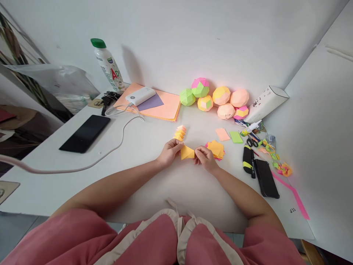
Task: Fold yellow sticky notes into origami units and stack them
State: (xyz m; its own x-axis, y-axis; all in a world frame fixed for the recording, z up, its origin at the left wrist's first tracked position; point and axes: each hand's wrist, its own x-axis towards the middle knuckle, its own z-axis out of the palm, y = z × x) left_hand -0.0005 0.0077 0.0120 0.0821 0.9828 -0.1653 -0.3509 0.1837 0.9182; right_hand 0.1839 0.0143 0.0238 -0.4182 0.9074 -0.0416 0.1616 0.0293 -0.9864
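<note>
Pinching folded yellow paper (187,152) between left grip (170,151) and right grip (206,158), holding it snugly by opposite ends. Noting row of folded paper units (180,133) just beyond left grip, plus stack of yellow sheets (216,149) just beside right grip. Seeing peach sheet (222,134) and green sheet (236,137) past right grip, paper balls (221,95) well beyond both, scissors (252,142) well right, dark phone (85,134) well left of left grip.

Lighting was bright, soft and even. The bottle (109,68) cast a soft-edged shadow on the wall (171,44) to its right, which placed the main light toward the left. The table (154,136) was greyer near the shirt (154,243); wide-angle stretching (strongest toward the corners) enlarged the sleeves (68,235).
</note>
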